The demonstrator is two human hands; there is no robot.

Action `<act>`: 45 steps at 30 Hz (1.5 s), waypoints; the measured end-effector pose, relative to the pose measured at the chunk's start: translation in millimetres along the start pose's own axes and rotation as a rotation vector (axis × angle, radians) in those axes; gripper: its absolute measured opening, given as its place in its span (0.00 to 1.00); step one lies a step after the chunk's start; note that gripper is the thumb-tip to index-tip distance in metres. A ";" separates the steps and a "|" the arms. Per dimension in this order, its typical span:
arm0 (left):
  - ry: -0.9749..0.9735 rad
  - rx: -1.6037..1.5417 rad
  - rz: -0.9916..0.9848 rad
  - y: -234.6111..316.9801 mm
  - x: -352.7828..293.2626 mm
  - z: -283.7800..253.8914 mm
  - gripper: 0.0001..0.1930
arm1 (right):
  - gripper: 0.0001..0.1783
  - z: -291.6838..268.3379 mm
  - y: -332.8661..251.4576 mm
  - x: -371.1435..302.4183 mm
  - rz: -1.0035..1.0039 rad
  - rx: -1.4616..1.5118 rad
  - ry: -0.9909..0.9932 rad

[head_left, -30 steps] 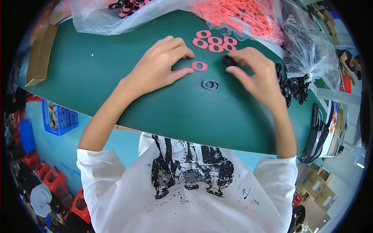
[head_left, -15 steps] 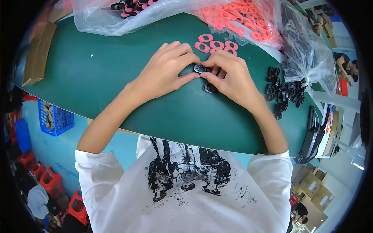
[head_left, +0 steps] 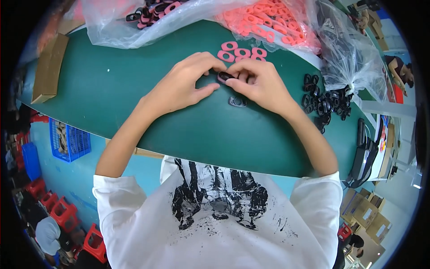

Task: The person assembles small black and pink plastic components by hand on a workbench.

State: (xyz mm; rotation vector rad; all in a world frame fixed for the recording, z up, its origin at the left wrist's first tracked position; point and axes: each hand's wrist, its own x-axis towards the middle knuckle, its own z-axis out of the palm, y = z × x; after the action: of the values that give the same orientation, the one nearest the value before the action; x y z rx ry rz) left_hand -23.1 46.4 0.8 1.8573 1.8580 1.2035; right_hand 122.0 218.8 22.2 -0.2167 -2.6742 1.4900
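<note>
My right hand (head_left: 260, 83) pinches a small black oval ring (head_left: 225, 76) between thumb and fingers; a pinkish edge shows along its left side. My left hand (head_left: 186, 85) is just left of that piece, thumb and forefinger spread apart. Its forefinger tip comes close to the ring; whether they touch I cannot tell. Below the hands a second black ring-shaped piece (head_left: 237, 101) lies on the green tabletop (head_left: 188, 130). Just beyond my fingers several flat pink rings (head_left: 230, 46) lie in a loose cluster, partly hidden by my right hand.
At the back, clear plastic bags hold many pink rings (head_left: 277, 22) and black-and-pink pieces (head_left: 154, 13). Loose black rings (head_left: 327, 103) are heaped at the right, near a black case (head_left: 362, 154). A cardboard box (head_left: 50, 67) stands at the left, a blue crate (head_left: 69, 139) below the table edge.
The held ring has turned, now showing a pinkish edge. My left thumb and forefinger have parted from their grip on it, and my right hand keeps hold. The view has shifted slightly.
</note>
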 end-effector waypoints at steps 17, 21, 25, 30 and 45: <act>0.100 -0.200 -0.127 17.4 3.0 -4.3 0.19 | 0.15 20.1 7.0 -50.5 -0.342 -0.360 0.255; -0.114 -0.116 -0.086 41.2 1.3 14.1 0.18 | 0.15 22.5 16.3 -53.7 -0.374 -0.356 0.253; -0.090 -0.051 -0.026 42.1 5.8 34.7 0.17 | 0.17 11.1 14.2 -64.5 -0.402 -0.408 0.272; -0.137 0.191 0.172 34.7 -3.5 39.2 0.13 | 0.13 -62.4 14.9 -95.4 -0.164 -0.732 0.426; -0.089 -0.225 -0.246 34.0 -26.7 -1.8 0.10 | 0.06 -59.5 15.6 -67.4 -0.064 -0.399 0.119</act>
State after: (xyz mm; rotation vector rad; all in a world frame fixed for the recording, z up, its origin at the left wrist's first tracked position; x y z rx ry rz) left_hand 4.0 16.0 15.6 1.4905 1.7609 1.1688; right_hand 197.7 266.2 40.6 -0.2301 -2.8205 0.8833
